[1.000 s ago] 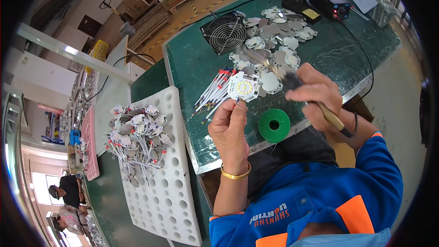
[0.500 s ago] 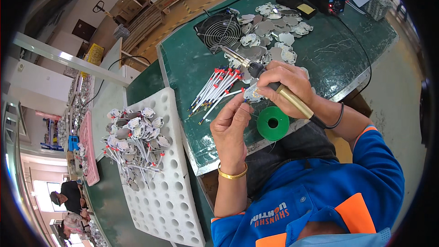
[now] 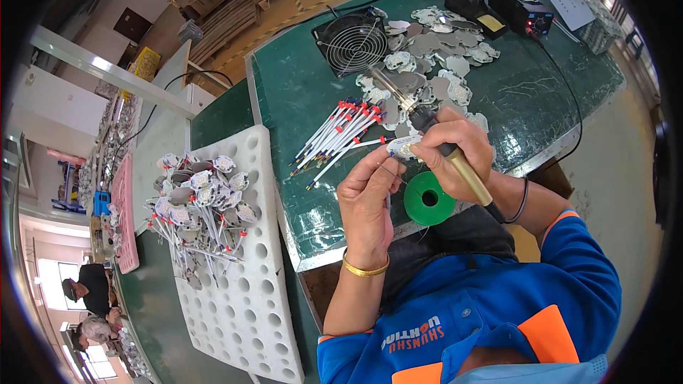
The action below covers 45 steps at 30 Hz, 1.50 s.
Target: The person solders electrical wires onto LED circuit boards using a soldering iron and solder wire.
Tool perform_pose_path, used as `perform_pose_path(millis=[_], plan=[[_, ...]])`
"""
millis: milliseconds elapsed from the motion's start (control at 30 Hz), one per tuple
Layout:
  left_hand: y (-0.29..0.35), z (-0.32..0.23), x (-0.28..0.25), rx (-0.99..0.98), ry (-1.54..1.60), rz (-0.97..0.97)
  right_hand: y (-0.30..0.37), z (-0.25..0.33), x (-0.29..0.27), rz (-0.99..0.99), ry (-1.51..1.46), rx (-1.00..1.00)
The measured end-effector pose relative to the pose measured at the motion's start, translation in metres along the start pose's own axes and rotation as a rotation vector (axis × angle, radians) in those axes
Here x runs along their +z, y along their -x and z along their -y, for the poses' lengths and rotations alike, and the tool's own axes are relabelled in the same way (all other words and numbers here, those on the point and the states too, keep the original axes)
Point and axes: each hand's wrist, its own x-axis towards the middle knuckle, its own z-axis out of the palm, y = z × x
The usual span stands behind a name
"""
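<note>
Left hand [image 3: 370, 198] pinching a thin wire [image 3: 395, 176], right hand [image 3: 461, 144] wrapped round a soldering iron [image 3: 424, 119], tip angled toward a black fan [image 3: 352, 44], small white circuit board [image 3: 403, 145] between the hands, green spool [image 3: 442, 208] nearer the body, red-collared white tubes [image 3: 337, 132] alongside, loose boards [image 3: 435, 44] beyond

Scuffed green bench [image 3: 306, 220]: round-grilled black fan [image 3: 353, 48], loose circuit boards [image 3: 425, 46], red-and-white wires [image 3: 334, 134], dark soldering station [image 3: 519, 6], pale paper sheet [image 3: 567, 4].
</note>
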Motion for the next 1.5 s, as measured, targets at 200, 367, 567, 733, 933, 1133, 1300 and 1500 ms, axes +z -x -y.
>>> perform_pose_path(millis=[200, 367, 567, 733, 933, 1133, 1300, 1500], plan=[[0.005, -0.006, 0.005, 0.047, -0.034, -0.031, 0.000, 0.003, 0.000, -0.005, -0.007, -0.010], [0.016, -0.029, 0.012, 0.193, -0.203, -0.071, -0.011, 0.019, -0.027, 0.051, 0.011, -0.126], [0.021, -0.045, 0.014, 0.352, -0.407, -0.028, -0.017, 0.038, -0.058, 0.253, -0.126, -0.244], [0.021, -0.045, 0.014, 0.385, -0.421, -0.023, -0.013, 0.044, -0.061, 0.293, -0.170, -0.186], [0.020, -0.046, 0.018, 0.365, -0.420, -0.004, -0.012, 0.041, -0.059, 0.321, -0.132, -0.189], [0.018, -0.047, 0.019, 0.355, -0.409, 0.003, -0.008, 0.034, -0.057, 0.320, -0.106, -0.198], [0.017, -0.048, 0.018, 0.365, -0.431, 0.008, -0.015, 0.037, -0.061, 0.375, -0.121, -0.225], [0.017, -0.046, 0.018, 0.352, -0.404, 0.001, -0.011, 0.033, -0.059, 0.360, -0.074, -0.215]])
